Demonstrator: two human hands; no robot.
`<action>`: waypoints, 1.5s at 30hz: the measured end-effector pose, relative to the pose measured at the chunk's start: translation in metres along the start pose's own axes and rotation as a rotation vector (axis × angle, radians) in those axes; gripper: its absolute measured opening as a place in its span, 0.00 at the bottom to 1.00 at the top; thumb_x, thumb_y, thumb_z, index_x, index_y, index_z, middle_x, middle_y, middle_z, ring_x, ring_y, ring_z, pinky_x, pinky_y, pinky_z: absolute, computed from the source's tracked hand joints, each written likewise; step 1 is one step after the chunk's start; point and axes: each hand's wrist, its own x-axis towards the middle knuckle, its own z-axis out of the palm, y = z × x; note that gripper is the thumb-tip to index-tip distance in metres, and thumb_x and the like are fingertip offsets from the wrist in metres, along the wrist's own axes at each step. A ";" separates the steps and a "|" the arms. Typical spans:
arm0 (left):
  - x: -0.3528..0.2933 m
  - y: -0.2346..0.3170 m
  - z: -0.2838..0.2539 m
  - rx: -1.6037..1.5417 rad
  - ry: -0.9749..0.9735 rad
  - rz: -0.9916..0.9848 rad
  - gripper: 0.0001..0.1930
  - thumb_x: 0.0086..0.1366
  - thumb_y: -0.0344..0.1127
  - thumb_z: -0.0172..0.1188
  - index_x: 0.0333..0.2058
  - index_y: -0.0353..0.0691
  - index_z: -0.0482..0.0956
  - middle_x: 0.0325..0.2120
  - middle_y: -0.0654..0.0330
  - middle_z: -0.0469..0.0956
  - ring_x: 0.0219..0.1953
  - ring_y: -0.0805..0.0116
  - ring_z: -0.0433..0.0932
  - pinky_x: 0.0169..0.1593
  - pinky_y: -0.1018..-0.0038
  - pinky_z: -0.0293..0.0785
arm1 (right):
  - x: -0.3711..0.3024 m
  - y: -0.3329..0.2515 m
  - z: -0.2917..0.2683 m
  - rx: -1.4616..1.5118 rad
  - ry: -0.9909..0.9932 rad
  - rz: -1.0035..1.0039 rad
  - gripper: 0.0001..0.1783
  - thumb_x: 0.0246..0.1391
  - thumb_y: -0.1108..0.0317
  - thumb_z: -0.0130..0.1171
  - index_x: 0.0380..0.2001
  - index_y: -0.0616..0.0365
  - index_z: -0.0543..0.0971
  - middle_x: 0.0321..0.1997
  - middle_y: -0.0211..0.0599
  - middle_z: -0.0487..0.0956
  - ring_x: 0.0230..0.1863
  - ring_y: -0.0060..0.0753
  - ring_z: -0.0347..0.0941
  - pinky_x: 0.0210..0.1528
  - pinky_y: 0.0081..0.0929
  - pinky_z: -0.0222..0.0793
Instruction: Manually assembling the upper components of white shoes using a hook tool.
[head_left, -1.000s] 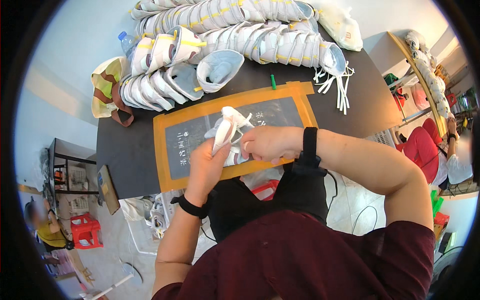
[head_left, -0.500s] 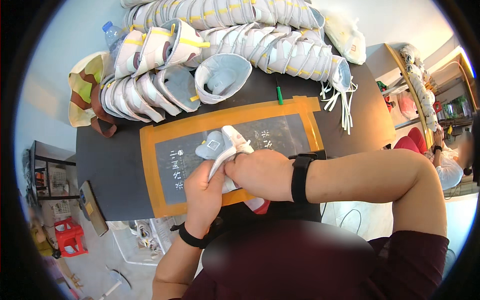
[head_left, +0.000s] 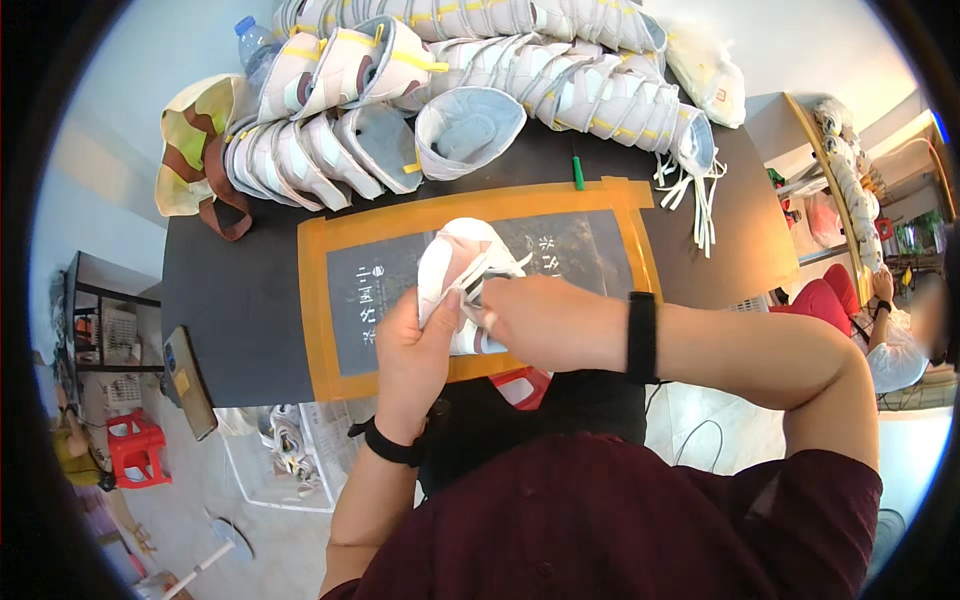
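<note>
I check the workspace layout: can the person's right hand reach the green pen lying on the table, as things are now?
Probably not at once: the right hand is busy on the white shoe upper that the left hand grips. The green pen lies beyond, with nothing across the path.

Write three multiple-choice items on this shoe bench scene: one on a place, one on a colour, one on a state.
1. Where does the green pen lie?
A. on the dark table just beyond the mat
B. inside the held shoe
C. on the floor
2. What colour is the border of the cutting mat?
A. blue
B. orange
C. white
3. How is the white shoe upper held?
A. it lies untouched
B. by the left hand alone
C. by both hands above the mat

Answers: 1 A, the pen rests by the mat's far edge. 2 B, orange tape frames the dark mat. 3 C, the left hand grips it from below while the right hand works at its laces.
</note>
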 end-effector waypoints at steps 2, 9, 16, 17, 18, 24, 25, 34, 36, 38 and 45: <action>-0.008 -0.003 0.002 0.012 0.004 0.024 0.12 0.69 0.36 0.58 0.41 0.31 0.79 0.31 0.66 0.79 0.33 0.81 0.72 0.37 0.80 0.70 | -0.029 -0.010 -0.012 -0.243 -0.019 0.000 0.11 0.60 0.67 0.48 0.38 0.65 0.71 0.35 0.52 0.80 0.36 0.54 0.79 0.39 0.46 0.74; -0.026 -0.007 0.010 0.024 0.117 0.176 0.11 0.70 0.36 0.56 0.42 0.33 0.79 0.34 0.65 0.79 0.36 0.80 0.73 0.39 0.79 0.71 | -0.070 0.019 0.007 -0.089 0.126 -0.166 0.11 0.53 0.66 0.60 0.33 0.64 0.74 0.29 0.47 0.79 0.31 0.43 0.80 0.32 0.33 0.74; -0.041 0.005 -0.004 -0.474 -0.022 -0.044 0.15 0.70 0.32 0.56 0.52 0.34 0.74 0.47 0.59 0.79 0.46 0.73 0.78 0.49 0.74 0.75 | -0.089 0.040 0.036 0.431 0.534 -0.218 0.09 0.61 0.64 0.57 0.32 0.58 0.74 0.24 0.35 0.71 0.29 0.25 0.75 0.32 0.30 0.72; -0.045 0.002 0.006 -0.478 -0.020 -0.080 0.16 0.69 0.32 0.58 0.53 0.35 0.74 0.48 0.59 0.79 0.48 0.72 0.78 0.50 0.73 0.75 | -0.081 0.033 0.042 0.464 0.584 -0.300 0.07 0.59 0.66 0.57 0.34 0.58 0.75 0.26 0.37 0.73 0.29 0.29 0.76 0.32 0.31 0.72; -0.046 -0.005 0.010 -0.515 -0.050 -0.145 0.16 0.68 0.32 0.58 0.53 0.36 0.73 0.48 0.59 0.79 0.48 0.71 0.78 0.51 0.73 0.75 | -0.077 0.028 0.049 0.497 0.637 -0.374 0.06 0.58 0.68 0.58 0.36 0.58 0.76 0.28 0.38 0.75 0.29 0.33 0.78 0.33 0.32 0.73; -0.059 -0.005 0.009 -0.447 -0.103 -0.293 0.15 0.68 0.33 0.58 0.52 0.43 0.72 0.43 0.64 0.79 0.39 0.74 0.80 0.34 0.74 0.79 | -0.063 0.040 0.077 0.266 0.715 -0.159 0.16 0.49 0.77 0.58 0.44 0.56 0.79 0.40 0.47 0.79 0.39 0.52 0.78 0.41 0.36 0.74; -0.061 -0.003 0.012 -0.403 -0.105 -0.305 0.15 0.68 0.34 0.59 0.51 0.44 0.71 0.42 0.65 0.79 0.36 0.75 0.79 0.29 0.77 0.76 | -0.061 0.041 0.078 0.273 0.708 -0.158 0.16 0.49 0.77 0.58 0.44 0.56 0.79 0.40 0.47 0.79 0.39 0.52 0.78 0.41 0.36 0.74; -0.053 0.007 0.013 -0.327 -0.120 -0.393 0.16 0.68 0.35 0.59 0.52 0.43 0.71 0.37 0.66 0.78 0.30 0.81 0.75 0.20 0.84 0.66 | -0.044 0.039 0.086 0.822 0.484 -0.071 0.15 0.48 0.81 0.56 0.42 0.59 0.80 0.40 0.43 0.79 0.42 0.43 0.79 0.45 0.30 0.73; -0.051 0.007 0.013 -0.304 -0.138 -0.377 0.14 0.68 0.37 0.59 0.50 0.43 0.72 0.37 0.66 0.78 0.30 0.81 0.75 0.19 0.84 0.66 | -0.043 0.039 0.087 0.779 0.526 -0.108 0.15 0.48 0.81 0.56 0.41 0.59 0.79 0.39 0.43 0.79 0.42 0.44 0.78 0.44 0.31 0.73; -0.051 0.009 0.011 -0.324 -0.121 -0.412 0.14 0.68 0.37 0.59 0.50 0.43 0.72 0.36 0.66 0.78 0.30 0.82 0.75 0.20 0.84 0.65 | -0.040 0.041 0.087 0.734 0.569 -0.142 0.15 0.48 0.81 0.55 0.41 0.59 0.79 0.39 0.43 0.79 0.42 0.45 0.78 0.44 0.32 0.73; -0.053 0.008 0.013 -0.495 -0.011 -0.421 0.12 0.69 0.37 0.58 0.49 0.44 0.73 0.36 0.68 0.78 0.29 0.84 0.74 0.21 0.84 0.61 | -0.038 0.047 0.086 0.468 0.615 -0.303 0.12 0.46 0.81 0.56 0.37 0.59 0.75 0.38 0.45 0.78 0.40 0.54 0.76 0.40 0.36 0.73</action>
